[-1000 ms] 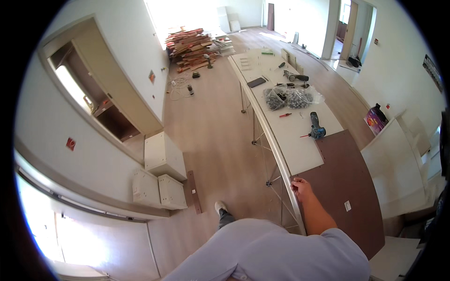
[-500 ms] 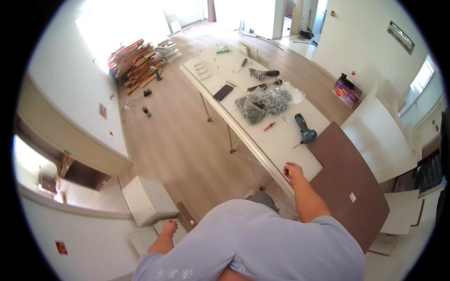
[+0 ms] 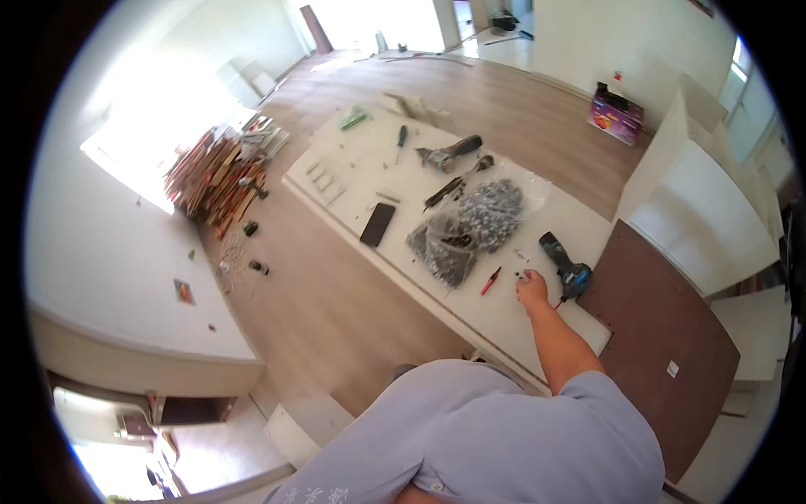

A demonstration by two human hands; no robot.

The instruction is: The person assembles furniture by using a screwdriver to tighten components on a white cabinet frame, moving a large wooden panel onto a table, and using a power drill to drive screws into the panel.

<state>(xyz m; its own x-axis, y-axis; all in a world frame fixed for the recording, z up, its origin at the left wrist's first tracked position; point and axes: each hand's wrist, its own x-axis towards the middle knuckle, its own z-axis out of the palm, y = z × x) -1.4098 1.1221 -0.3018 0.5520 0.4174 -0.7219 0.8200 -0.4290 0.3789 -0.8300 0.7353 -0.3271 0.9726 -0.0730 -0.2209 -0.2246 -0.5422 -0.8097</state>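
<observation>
My right hand [image 3: 532, 291] reaches out over the long white board [image 3: 537, 323] and rests on it, fingers curled down around a few small dark screws [image 3: 526, 275]. A blue and black power drill [image 3: 565, 265] lies just to its right. A red-handled screwdriver [image 3: 491, 280] sits a little to its left. Clear bags of dark hardware [image 3: 474, 227] lie beyond the hand. My left hand is out of sight below my grey shirt.
Farther along the board lie a black phone [image 3: 378, 224], a second drill [image 3: 449, 153], a green-handled screwdriver [image 3: 401, 139] and small fittings. A brown panel [image 3: 663, 336] lies to the right, white cabinet parts [image 3: 705, 193] behind it. A heap of wood strips [image 3: 218, 172] sits on the floor at left.
The view has swung round toward the board. My right hand has moved from the board's near edge forward onto its surface, next to the blue drill.
</observation>
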